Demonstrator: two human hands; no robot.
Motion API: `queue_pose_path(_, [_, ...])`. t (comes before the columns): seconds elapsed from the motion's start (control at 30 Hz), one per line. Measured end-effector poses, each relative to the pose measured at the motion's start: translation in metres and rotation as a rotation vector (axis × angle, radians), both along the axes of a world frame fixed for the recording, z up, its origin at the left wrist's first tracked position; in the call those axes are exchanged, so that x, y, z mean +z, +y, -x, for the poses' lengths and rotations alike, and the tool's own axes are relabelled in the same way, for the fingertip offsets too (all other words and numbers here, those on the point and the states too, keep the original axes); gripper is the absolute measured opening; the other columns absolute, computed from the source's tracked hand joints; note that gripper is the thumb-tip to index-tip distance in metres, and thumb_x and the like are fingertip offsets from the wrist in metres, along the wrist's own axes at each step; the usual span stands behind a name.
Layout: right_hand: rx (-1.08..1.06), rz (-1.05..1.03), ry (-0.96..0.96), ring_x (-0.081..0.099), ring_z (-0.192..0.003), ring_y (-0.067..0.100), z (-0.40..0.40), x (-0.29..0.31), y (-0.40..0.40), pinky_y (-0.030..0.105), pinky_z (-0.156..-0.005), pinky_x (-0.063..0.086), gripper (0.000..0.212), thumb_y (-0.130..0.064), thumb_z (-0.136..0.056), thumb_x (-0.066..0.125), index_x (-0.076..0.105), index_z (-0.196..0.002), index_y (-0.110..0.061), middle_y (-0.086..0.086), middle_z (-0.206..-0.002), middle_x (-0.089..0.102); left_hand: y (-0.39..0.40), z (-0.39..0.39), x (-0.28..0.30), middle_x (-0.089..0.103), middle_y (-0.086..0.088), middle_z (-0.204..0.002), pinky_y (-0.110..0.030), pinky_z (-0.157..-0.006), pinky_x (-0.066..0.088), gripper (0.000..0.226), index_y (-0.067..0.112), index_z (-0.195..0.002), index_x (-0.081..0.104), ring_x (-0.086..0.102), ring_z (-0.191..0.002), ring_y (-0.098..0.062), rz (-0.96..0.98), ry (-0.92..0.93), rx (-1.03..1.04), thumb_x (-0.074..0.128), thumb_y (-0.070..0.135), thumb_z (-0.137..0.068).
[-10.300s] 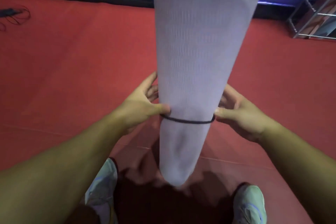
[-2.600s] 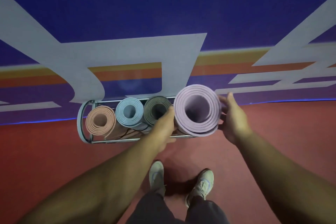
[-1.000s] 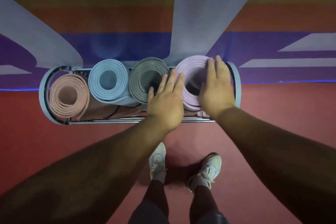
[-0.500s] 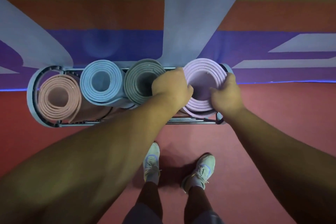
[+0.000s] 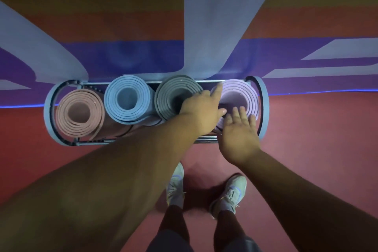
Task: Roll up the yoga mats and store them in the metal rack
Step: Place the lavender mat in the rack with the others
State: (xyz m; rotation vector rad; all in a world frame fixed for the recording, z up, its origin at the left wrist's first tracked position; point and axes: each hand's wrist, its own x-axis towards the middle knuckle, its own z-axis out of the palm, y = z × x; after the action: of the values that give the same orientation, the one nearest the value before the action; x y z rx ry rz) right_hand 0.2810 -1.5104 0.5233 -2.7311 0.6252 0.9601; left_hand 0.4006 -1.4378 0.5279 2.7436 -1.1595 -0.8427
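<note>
storage is the step in hand: the lilac mat (image 5: 248,96) stands on end in the right end of the metal rack (image 5: 263,108), beside the grey mat (image 5: 173,92), the blue mat (image 5: 126,100) and the pink mat (image 5: 79,112), all four rolled and upright in one row against the painted wall (image 5: 204,26). the left hand (image 5: 201,108) lies over the gap between the grey and lilac rolls, its fingers (image 5: 217,90) straight and spread, one reaching along the far rim of the lilac roll; it grips nothing. the right hand (image 5: 238,135) sits at the near edge of the same roll, fingers extended and loosely apart, their tips on or just above the top spiral; whether they press cannot be told from this angle. judging from this, the lilac mat is seated and the hands are only settling or levelling it. the next move calls for little: a light downward pat if the roll sits higher than its neighbours, then lifting both hands off without dragging the outer layer loose. the person's shoes (image 5: 176,186) stand on the red floor (image 5: 317,149) just before the rack. no unrolled mat shows here, so whether more remain cannot be told.
</note>
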Motion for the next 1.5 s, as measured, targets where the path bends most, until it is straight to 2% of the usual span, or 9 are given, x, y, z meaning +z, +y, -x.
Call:
queue_pose_path(0.23, [0.059,-0.140,-0.102,0.008,-0.152,0.044,-0.009,0.042,0.003,0.045,-0.125,0.008,0.063,-0.016,-0.098,0.044,0.023,-0.154,0.003,0.024,-0.164,0.015,0.107,0.028,0.047,0.047,-0.007,-0.129,-0.044,-0.088,0.053,0.069,0.034,-0.156,0.024,0.060,-0.110,-0.032,0.043,0.028,0.087,0.056,0.033,-0.095])
queue_pose_path(0.4, [0.141,-0.295,-0.161,0.044,-0.131,0.042,-0.025,0.082,0.047,0.048,-0.107,0.043,0.054,-0.016,-0.088,0.049,0.046,-0.142,-0.014,0.023,-0.147,0.041,0.188,0.015,0.106,0.055,-0.015,-0.132,-0.041,-0.100,0.047,0.053,0.015,-0.144,0.052,0.058,-0.116,-0.036,0.103,-0.064,0.491,0.060,0.024,-0.093])
queue_pose_path(0.57, [0.199,-0.344,-0.172,0.046,-0.130,0.045,-0.068,0.105,0.113,0.042,-0.111,0.040,0.063,-0.020,-0.086,0.055,0.044,-0.149,-0.023,0.026,-0.141,0.042,0.263,-0.024,0.132,0.051,-0.016,-0.140,-0.033,-0.110,0.038,0.046,0.020,-0.137,0.060,0.052,-0.127,-0.035,0.144,-0.014,0.781,0.056,0.030,-0.092])
queue_pose_path(0.67, [0.177,-0.341,-0.126,0.038,-0.141,0.040,-0.101,0.110,0.161,0.039,-0.116,0.034,0.063,-0.019,-0.091,0.058,0.041,-0.152,-0.019,0.028,-0.150,0.038,0.307,-0.053,0.115,0.060,-0.018,-0.131,-0.033,-0.101,0.043,0.043,0.015,-0.134,0.062,0.059,-0.120,-0.034,0.207,0.101,1.075,0.061,0.023,-0.092])
queue_pose_path(0.77, [0.076,-0.326,-0.076,0.048,-0.133,0.038,-0.133,0.107,0.210,0.037,-0.113,0.038,0.058,-0.022,-0.094,0.059,0.044,-0.149,-0.017,0.022,-0.144,0.048,0.336,-0.072,0.101,0.067,-0.017,-0.091,-0.042,-0.074,0.053,0.029,0.001,-0.111,0.070,0.070,-0.089,-0.033,0.297,0.406,1.330,0.064,0.019,-0.090])
queue_pose_path(0.9, [0.057,-0.260,-0.091,0.053,-0.121,0.038,-0.172,0.098,0.259,0.039,-0.103,0.041,0.051,-0.031,-0.093,0.056,0.047,-0.141,-0.016,0.016,-0.127,0.058,0.346,-0.084,0.082,0.050,-0.016,-0.058,-0.032,-0.056,0.034,0.031,-0.006,-0.085,0.068,0.047,-0.054,-0.021,0.359,0.657,1.419,0.070,0.025,-0.080])
queue_pose_path(1.07, [0.063,-0.185,-0.048,0.046,-0.126,0.033,-0.198,0.095,0.273,0.033,-0.108,0.029,0.040,-0.014,-0.093,0.051,0.051,-0.132,-0.006,0.016,-0.130,0.056,0.336,-0.092,0.057,0.055,-0.012,-0.073,-0.027,-0.053,0.041,0.022,0.002,-0.104,0.067,0.050,-0.061,-0.022,0.422,0.831,1.651,0.061,0.016,-0.088])
queue_pose_path(1.3, [0.107,-0.069,-0.069,0.046,-0.122,0.035,-0.230,0.064,0.251,0.042,-0.099,0.043,0.044,-0.018,-0.092,0.052,0.044,-0.134,-0.009,0.016,-0.129,0.053,0.317,-0.099,0.040,0.057,-0.006,-0.082,-0.026,-0.043,0.048,0.007,0.008,-0.103,0.057,0.055,-0.065,-0.019,0.505,1.044,1.891,0.055,0.013,-0.100])
queue_pose_path(1.5, [0.193,0.003,-0.054,0.039,-0.134,0.033,-0.253,0.030,0.256,0.044,-0.103,0.042,0.061,-0.054,-0.095,0.054,0.045,-0.137,-0.010,0.014,-0.134,0.056,0.310,-0.109,-0.003,0.062,-0.011,-0.094,-0.042,-0.082,0.059,0.030,0.004,-0.117,0.059,0.056,-0.072,-0.021,0.549,1.035,2.039,0.070,0.015,-0.092])
